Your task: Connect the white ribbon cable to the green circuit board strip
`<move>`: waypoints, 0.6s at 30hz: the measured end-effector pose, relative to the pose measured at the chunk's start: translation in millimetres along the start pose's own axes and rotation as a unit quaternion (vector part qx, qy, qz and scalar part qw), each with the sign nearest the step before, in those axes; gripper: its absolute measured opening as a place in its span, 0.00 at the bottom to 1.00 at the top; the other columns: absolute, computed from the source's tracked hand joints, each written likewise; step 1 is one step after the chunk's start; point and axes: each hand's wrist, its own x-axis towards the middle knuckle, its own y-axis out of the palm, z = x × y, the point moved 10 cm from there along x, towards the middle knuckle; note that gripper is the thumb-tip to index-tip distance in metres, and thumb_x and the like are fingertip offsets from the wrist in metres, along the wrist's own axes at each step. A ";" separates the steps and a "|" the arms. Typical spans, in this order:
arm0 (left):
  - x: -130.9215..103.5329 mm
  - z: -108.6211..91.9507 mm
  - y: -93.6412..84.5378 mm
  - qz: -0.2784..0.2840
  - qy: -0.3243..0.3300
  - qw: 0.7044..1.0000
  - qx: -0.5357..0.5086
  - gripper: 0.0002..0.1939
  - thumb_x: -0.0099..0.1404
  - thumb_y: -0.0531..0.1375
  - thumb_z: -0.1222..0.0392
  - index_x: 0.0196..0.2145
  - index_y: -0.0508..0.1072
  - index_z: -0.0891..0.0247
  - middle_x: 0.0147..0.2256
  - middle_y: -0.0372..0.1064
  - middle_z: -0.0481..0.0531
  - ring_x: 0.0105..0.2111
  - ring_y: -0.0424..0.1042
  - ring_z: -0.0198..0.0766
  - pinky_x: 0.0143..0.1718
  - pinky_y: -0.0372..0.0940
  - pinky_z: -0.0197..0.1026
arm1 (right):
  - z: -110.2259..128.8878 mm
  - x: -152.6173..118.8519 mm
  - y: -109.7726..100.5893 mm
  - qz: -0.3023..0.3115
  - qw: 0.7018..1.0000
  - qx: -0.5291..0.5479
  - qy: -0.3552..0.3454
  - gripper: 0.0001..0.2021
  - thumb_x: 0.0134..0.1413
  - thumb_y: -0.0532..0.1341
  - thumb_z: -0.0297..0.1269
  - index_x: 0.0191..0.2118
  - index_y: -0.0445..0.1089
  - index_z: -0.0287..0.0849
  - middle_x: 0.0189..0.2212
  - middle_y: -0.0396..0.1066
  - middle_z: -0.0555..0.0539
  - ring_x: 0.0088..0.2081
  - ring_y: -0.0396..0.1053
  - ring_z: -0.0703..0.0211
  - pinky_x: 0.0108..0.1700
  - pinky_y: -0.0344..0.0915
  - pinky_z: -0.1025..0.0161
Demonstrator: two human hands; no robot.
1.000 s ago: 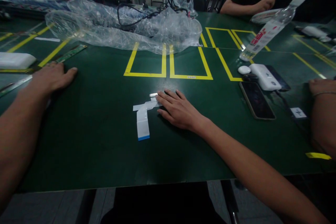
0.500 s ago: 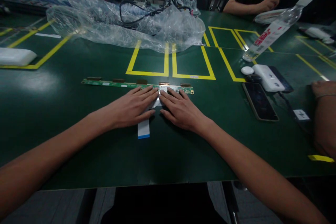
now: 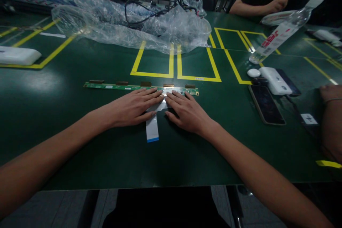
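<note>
I am working with both hands laid palm-down, fingers stretched out and nearly meeting, neither one gripping. My left hand [image 3: 128, 108] is pressing its fingertips at the near edge of a long, narrow green circuit board [image 3: 112, 86] with copper-brown tabs along its far side, and my right hand [image 3: 188, 114] is mirroring it, probably so the pressure is falling evenly and nothing is skewing. The board is lying crosswise before me, flat on the dark green tabletop [image 3: 107, 164], which is likely giving it firm backing.

Beneath and between my fingers, a flat white ribbon cable [image 3: 152, 126] is running towards me, its blue-edged end pointing my way and lying loose. My fingers are covering where the cable is meeting the board, so I am unable to tell whether the two are joined.

Farther off, crumpled clear plastic sheeting [image 3: 181, 25] is sitting beyond the yellow tape outlines [image 3: 184, 77]. A dark smartphone [image 3: 267, 105] is resting to my right, seemingly out of my hands' way.
</note>
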 end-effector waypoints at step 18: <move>6.4 19.4 -3.3 -0.002 -0.052 0.998 0.028 0.36 0.78 0.42 0.43 0.75 0.52 0.68 0.73 0.44 0.60 0.73 0.46 0.52 0.71 0.44 0.55 | -8.0 0.1 -4.5 -0.041 0.998 0.055 0.016 0.32 0.72 0.54 0.46 0.73 0.52 0.35 0.75 0.46 0.33 0.75 0.43 0.42 0.73 0.44 0.40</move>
